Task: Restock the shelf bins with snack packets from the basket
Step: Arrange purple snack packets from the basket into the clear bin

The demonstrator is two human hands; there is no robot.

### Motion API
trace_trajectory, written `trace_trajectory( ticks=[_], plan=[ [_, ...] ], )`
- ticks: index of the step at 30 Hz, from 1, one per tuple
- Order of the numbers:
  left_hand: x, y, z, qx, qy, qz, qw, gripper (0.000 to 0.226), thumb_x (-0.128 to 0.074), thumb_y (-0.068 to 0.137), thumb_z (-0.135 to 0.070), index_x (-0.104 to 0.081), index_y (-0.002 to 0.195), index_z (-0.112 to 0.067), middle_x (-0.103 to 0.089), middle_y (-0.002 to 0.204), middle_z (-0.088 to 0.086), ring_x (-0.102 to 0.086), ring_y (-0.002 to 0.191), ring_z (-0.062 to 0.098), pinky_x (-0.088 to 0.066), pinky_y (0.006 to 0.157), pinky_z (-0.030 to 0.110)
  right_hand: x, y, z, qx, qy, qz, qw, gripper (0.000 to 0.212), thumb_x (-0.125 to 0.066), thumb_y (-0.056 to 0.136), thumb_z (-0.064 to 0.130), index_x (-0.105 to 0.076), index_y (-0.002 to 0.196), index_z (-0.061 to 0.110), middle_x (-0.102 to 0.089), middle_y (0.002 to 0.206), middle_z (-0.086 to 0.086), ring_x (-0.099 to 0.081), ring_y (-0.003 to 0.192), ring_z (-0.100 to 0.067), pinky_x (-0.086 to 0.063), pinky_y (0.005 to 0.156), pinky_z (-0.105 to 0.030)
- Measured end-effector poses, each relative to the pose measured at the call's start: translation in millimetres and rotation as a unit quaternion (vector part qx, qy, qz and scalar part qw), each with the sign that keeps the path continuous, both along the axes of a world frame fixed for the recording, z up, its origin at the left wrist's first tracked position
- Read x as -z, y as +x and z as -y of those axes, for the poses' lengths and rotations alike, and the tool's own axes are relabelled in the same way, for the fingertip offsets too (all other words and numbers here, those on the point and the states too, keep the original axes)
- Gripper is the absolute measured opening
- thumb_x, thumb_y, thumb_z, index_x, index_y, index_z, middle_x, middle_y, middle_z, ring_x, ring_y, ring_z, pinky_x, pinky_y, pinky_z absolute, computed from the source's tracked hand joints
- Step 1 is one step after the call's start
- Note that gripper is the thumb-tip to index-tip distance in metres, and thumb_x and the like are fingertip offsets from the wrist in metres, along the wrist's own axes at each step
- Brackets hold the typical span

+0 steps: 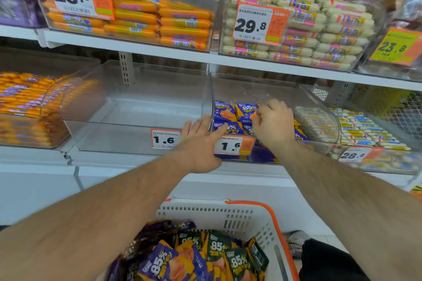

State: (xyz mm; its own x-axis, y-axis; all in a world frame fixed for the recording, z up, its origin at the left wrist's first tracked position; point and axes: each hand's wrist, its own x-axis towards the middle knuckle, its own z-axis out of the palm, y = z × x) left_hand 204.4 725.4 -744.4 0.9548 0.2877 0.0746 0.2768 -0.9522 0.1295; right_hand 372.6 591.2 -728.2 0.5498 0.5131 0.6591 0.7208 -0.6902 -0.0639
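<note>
The right hand (272, 122), fingers curled on a blue packet (247, 112), is placing it in the right bin (319, 143) while the flat, empty left hand (201, 141) is steadying the divider (210, 98); next, probably, more packets from the basket (228, 217).

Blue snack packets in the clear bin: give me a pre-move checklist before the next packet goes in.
1. Right hand has its grip on the blue snack packets: ok, fingers curled on one.
2. Left hand steadies the clear plastic bin: ok, it lies at the divider.
3. Room in that bin: ok, space above the packets.
4. White basket with orange rim has stock: ok.
5. Neighbouring clear empty bin filled: not ok.
</note>
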Motion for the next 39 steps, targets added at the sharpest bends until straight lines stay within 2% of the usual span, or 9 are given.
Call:
trace_trajectory(
  ticks=[3, 7, 14, 21, 25, 27, 31, 36, 39],
  plan=[
    [10.7, -28.0, -4.1, 0.1, 0.028, 0.091, 0.99, 0.089, -0.062, 0.08, -0.026, -0.014, 0.156, -0.028, 0.007, 0.162, 0.017, 0.009, 0.149, 0.03, 0.006, 0.119, 0.041, 11.8, -35.4, 5.5, -0.077, 0.081, 0.101, 0.989, 0.007, -0.063, 0.075, 0.011, -0.069, 0.076, 0.007, -0.058, 0.088, -0.012, -0.053, 0.082, -0.033, -0.036, 0.073, -0.038],
    [32.9, -50.9, 3.9, 0.18, 0.029, 0.198, 0.963, 0.079, -0.063, 0.063, -0.022, -0.045, 0.139, -0.016, -0.034, 0.145, 0.016, -0.031, 0.128, 0.033, -0.035, 0.106, 0.049, 54.9, -87.5, 13.1, -0.137, 0.112, 0.05, 0.983, 0.009, -0.055, 0.069, 0.014, -0.062, 0.069, 0.007, -0.055, 0.079, -0.013, -0.052, 0.074, -0.032, -0.037, 0.064, -0.038],
    [62.4, -47.8, 16.5, 0.13, -0.127, -0.052, 0.982, 0.068, -0.059, 0.089, -0.029, -0.029, 0.15, -0.022, -0.037, 0.146, 0.005, -0.036, 0.134, 0.028, -0.033, 0.109, 0.042, 137.4, -119.4, 19.2, -0.081, 0.031, -0.197, 0.977, 0.016, -0.055, 0.076, 0.014, -0.069, 0.075, 0.005, -0.061, 0.079, -0.01, -0.059, 0.074, -0.031, -0.05, 0.068, -0.035],
    [73.3, -64.8, -1.2, 0.112, -0.14, -0.298, 0.938, 0.057, -0.052, 0.095, -0.04, -0.034, 0.146, -0.022, -0.044, 0.142, 0.009, -0.05, 0.12, 0.028, -0.047, 0.097, 0.041, 224.7, -160.0, -0.5, -0.061, -0.219, -0.476, 0.85, 0.03, -0.049, 0.088, 0.014, -0.039, 0.06, 0.021, -0.041, 0.06, 0.001, -0.039, 0.057, -0.018, -0.032, 0.052, -0.031],
    [83.2, -76.6, -22.8, 0.092, -0.167, -0.323, 0.927, 0.059, -0.053, 0.095, -0.037, -0.032, 0.149, -0.024, -0.042, 0.146, 0.004, -0.05, 0.122, 0.022, -0.045, 0.095, 0.033, 260.4, -188.0, -33.7, -0.078, -0.312, -0.552, 0.769, 0.014, -0.059, 0.083, 0.036, -0.055, 0.089, 0.024, -0.049, 0.094, -0.002, -0.051, 0.081, -0.02, -0.045, 0.067, -0.035],
    [86.7, -81.6, -36.5, 0.069, -0.175, -0.333, 0.924, 0.053, -0.052, 0.094, -0.036, -0.038, 0.144, -0.024, -0.046, 0.14, 0.001, -0.053, 0.115, 0.019, -0.046, 0.094, 0.034, 276.3, -195.1, -46.6, -0.054, -0.371, -0.543, 0.751, 0.054, -0.061, 0.079, 0.053, -0.054, 0.121, 0.02, -0.047, 0.126, -0.008, -0.052, 0.111, -0.029, -0.052, 0.086, -0.042],
    [98.0, -86.1, -51.7, 0.044, -0.161, -0.332, 0.929, 0.012, -0.052, 0.092, -0.031, -0.041, 0.087, -0.029, -0.048, 0.088, -0.003, -0.048, 0.072, 0.012, -0.046, 0.071, 0.035, 297.1, -200.2, -56.8, -0.02, -0.429, -0.497, 0.754, 0.077, -0.064, 0.079, 0.065, -0.046, 0.136, 0.016, -0.04, 0.142, -0.012, -0.042, 0.129, -0.033, -0.045, 0.102, -0.046],
    [94.7, -73.1, -46.6, 0.044, -0.22, -0.343, 0.912, 0.052, -0.05, 0.096, -0.032, -0.035, 0.146, -0.025, -0.044, 0.146, 0.004, -0.049, 0.126, 0.023, -0.045, 0.101, 0.04, 296.6, -201.5, -54.1, -0.013, -0.374, -0.507, 0.777, 0.055, -0.07, 0.08, 0.049, -0.054, 0.122, 0.018, -0.049, 0.127, -0.008, -0.05, 0.118, -0.029, -0.049, 0.095, -0.041],
    [93.6, -64.5, -44.6, 0.061, -0.234, -0.327, 0.914, 0.057, -0.051, 0.098, -0.031, -0.03, 0.15, -0.022, -0.038, 0.151, 0.005, -0.043, 0.132, 0.023, -0.04, 0.107, 0.038, 288.5, -193.4, -47.2, -0.034, -0.29, -0.583, 0.758, 0.015, -0.063, 0.088, 0.027, -0.051, 0.094, 0.02, -0.057, 0.105, -0.006, -0.056, 0.093, -0.024, -0.052, 0.078, -0.038]
  ],
)
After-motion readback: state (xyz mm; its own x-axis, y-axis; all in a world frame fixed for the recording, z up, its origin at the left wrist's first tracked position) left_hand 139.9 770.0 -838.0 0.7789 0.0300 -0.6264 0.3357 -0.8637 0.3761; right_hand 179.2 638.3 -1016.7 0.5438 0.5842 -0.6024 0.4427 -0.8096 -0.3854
